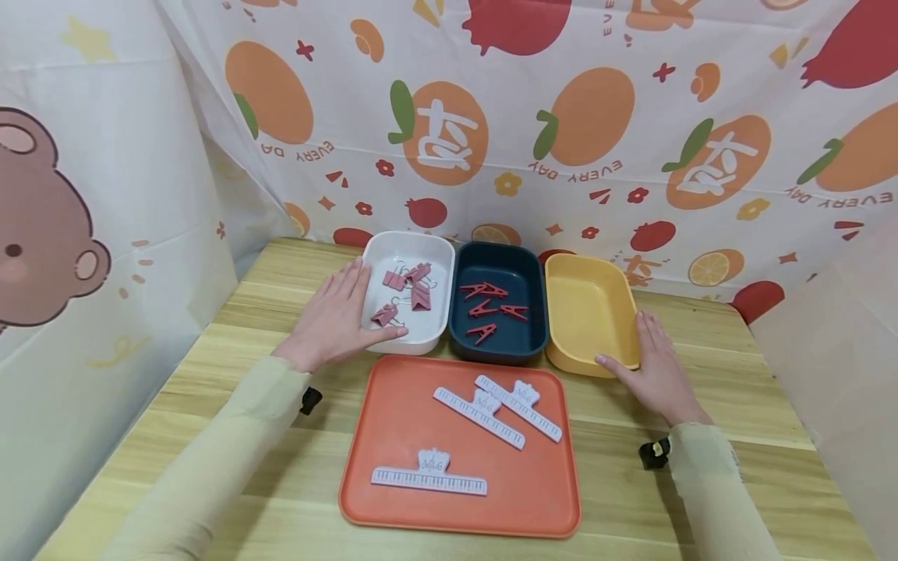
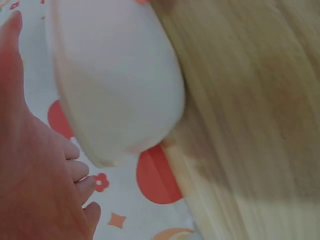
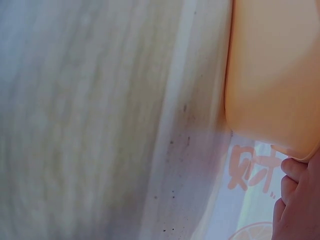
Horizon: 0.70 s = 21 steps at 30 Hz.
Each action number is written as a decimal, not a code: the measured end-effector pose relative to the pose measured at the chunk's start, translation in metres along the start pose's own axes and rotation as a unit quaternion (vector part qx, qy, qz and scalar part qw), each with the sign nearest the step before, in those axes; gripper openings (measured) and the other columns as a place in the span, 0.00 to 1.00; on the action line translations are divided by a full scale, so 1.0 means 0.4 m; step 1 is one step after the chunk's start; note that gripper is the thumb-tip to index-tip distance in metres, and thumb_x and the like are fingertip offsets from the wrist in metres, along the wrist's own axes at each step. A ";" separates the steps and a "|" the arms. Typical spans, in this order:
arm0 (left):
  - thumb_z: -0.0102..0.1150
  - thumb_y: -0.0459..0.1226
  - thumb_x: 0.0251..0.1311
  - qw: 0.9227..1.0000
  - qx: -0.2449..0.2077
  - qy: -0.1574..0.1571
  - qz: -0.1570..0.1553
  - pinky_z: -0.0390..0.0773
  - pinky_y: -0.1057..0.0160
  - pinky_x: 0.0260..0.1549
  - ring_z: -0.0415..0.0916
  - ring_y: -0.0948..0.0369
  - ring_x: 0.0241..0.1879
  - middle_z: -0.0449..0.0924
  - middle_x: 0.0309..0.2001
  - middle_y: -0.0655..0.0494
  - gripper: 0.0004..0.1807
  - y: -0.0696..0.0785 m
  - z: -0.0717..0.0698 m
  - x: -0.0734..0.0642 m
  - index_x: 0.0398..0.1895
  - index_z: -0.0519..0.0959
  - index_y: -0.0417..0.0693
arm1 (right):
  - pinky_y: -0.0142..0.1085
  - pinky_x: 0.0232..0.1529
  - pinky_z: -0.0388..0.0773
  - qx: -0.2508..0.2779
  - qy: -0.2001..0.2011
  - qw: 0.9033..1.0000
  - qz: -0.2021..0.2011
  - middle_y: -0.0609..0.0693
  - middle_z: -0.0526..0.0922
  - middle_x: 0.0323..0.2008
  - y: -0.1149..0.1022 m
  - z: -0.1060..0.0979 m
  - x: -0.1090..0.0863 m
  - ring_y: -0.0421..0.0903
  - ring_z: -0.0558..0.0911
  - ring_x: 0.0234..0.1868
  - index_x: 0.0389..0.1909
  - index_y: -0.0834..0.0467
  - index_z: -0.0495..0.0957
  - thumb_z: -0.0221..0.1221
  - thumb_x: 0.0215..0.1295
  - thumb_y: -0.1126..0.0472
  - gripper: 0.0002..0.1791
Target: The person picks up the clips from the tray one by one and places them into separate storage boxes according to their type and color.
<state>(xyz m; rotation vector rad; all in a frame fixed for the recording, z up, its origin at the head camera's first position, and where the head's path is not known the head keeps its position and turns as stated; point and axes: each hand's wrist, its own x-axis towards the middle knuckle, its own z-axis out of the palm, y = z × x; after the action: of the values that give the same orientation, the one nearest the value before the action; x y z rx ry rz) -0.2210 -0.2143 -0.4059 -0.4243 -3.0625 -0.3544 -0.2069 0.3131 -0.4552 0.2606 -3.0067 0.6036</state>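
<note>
On the fruit-print cloth (image 1: 519,101) in the head view we read EVERY DAY in capitals, repeated beneath the printed oranges (image 1: 592,117), with a further run at the top edge where we see only the letters EVE. Two of those oranges carry a large white Chinese character, and in the right wrist view we read it upright on the cloth as 财, in pinkish strokes. On the handle of each of the three pale clips (image 1: 429,472) we make out small script that looks like Music, too small for us to be certain.
</note>
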 end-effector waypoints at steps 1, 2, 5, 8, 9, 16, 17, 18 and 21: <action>0.50 0.77 0.54 1.000 0.000 -0.004 -0.002 0.40 0.41 0.74 0.38 0.41 0.78 0.38 0.80 0.36 0.69 -0.004 0.003 0.000 0.80 0.42 0.33 | 0.61 0.74 0.39 0.000 0.001 1.000 0.000 0.65 0.39 0.80 0.000 0.000 0.000 0.62 0.38 0.79 0.80 0.65 0.34 0.56 0.66 0.28 0.63; 0.50 0.77 0.54 1.000 0.002 -0.008 -0.004 0.40 0.41 0.74 0.38 0.41 0.78 0.38 0.80 0.35 0.70 -0.008 0.005 -0.001 0.80 0.41 0.32 | 0.60 0.74 0.39 -0.001 0.001 1.000 0.000 0.65 0.39 0.80 0.001 0.000 0.000 0.62 0.39 0.79 0.80 0.65 0.34 0.56 0.66 0.28 0.63; 0.50 0.77 0.54 1.000 0.004 -0.017 -0.009 0.39 0.41 0.74 0.37 0.40 0.78 0.37 0.80 0.34 0.71 -0.016 0.011 -0.001 0.80 0.40 0.31 | 0.60 0.74 0.39 -0.002 0.000 1.000 0.000 0.65 0.39 0.80 0.002 0.000 0.000 0.62 0.39 0.79 0.80 0.65 0.34 0.56 0.66 0.28 0.63; 0.51 0.77 0.53 1.000 0.008 -0.021 -0.012 0.39 0.41 0.73 0.37 0.39 0.78 0.37 0.80 0.34 0.71 -0.023 0.015 -0.002 0.79 0.40 0.30 | 0.60 0.74 0.39 -0.003 0.000 1.000 0.000 0.65 0.39 0.80 0.001 0.000 0.000 0.62 0.39 0.79 0.80 0.65 0.34 0.56 0.66 0.28 0.63; 0.51 0.77 0.53 1.000 0.007 -0.021 -0.013 0.38 0.41 0.73 0.37 0.39 0.78 0.37 0.80 0.34 0.71 -0.024 0.017 -0.002 0.79 0.40 0.30 | 0.59 0.75 0.39 -0.003 0.000 1.000 0.001 0.65 0.39 0.80 0.001 0.000 0.000 0.62 0.38 0.79 0.80 0.65 0.34 0.56 0.66 0.28 0.63; 0.53 0.77 0.51 1.000 0.021 -0.020 -0.013 0.38 0.40 0.73 0.38 0.39 0.78 0.38 0.80 0.35 0.71 -0.026 0.022 -0.003 0.80 0.41 0.32 | 0.59 0.75 0.38 -0.004 0.000 1.000 0.000 0.65 0.38 0.80 -0.001 0.000 0.000 0.62 0.39 0.79 0.80 0.66 0.34 0.56 0.66 0.28 0.63; 0.53 0.77 0.51 0.999 0.022 -0.020 -0.012 0.38 0.40 0.73 0.38 0.39 0.78 0.38 0.80 0.35 0.72 -0.027 0.022 -0.003 0.80 0.41 0.32 | 0.59 0.75 0.38 -0.003 0.000 1.000 0.000 0.65 0.38 0.80 -0.002 -0.001 -0.001 0.62 0.39 0.79 0.80 0.66 0.34 0.56 0.66 0.28 0.63; 0.53 0.77 0.51 0.999 0.023 -0.021 -0.012 0.38 0.40 0.73 0.38 0.39 0.78 0.38 0.80 0.35 0.72 -0.027 0.023 -0.002 0.80 0.42 0.32 | 0.59 0.75 0.38 -0.003 -0.002 1.000 -0.001 0.65 0.38 0.80 -0.002 -0.002 -0.001 0.62 0.38 0.79 0.80 0.66 0.34 0.56 0.66 0.28 0.63; 0.54 0.76 0.51 0.999 0.021 -0.023 -0.011 0.38 0.40 0.73 0.38 0.39 0.78 0.38 0.80 0.35 0.71 -0.029 0.025 -0.002 0.80 0.41 0.32 | 0.59 0.74 0.38 -0.004 -0.006 1.000 -0.002 0.66 0.38 0.80 -0.005 -0.006 -0.002 0.63 0.38 0.79 0.80 0.66 0.34 0.56 0.66 0.28 0.63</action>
<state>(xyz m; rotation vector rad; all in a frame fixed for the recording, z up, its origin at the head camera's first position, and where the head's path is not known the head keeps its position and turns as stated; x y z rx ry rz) -0.2235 -0.2232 -0.4184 -0.4014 -3.1153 -0.2849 -0.2056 0.3123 -0.4522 0.2693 -3.0182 0.5914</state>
